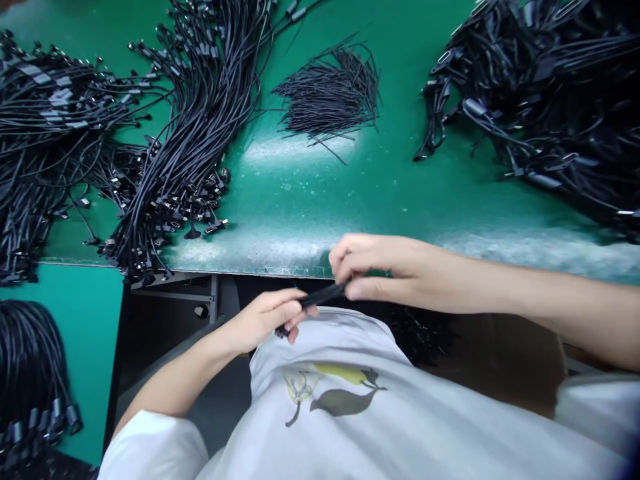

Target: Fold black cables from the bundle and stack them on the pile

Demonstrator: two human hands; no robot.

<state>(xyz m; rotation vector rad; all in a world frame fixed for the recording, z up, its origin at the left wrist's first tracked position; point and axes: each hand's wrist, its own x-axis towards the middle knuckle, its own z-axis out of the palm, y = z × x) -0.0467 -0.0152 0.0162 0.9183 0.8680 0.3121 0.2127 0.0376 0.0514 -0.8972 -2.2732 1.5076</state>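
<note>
Just in front of the table edge, a folded black cable (323, 295) is stretched between my two hands. My left hand (277, 315) is closed around its lower end, where a small connector tip sticks out below the fingers. The thumb and fingers of my right hand (383, 270) pinch the upper end, and the fingers partly hide it. Beyond my hands, a pile of thin black strips that look like twist ties (330, 93) lies on the green tabletop (320, 200).
Long bundles of black cables (205, 113) with connectors lie at the left, beside another heap (35, 147). A large tangle of black cables (550, 100) fills the right. On a lower green surface (95, 347) rests a looped cable bundle (30, 360).
</note>
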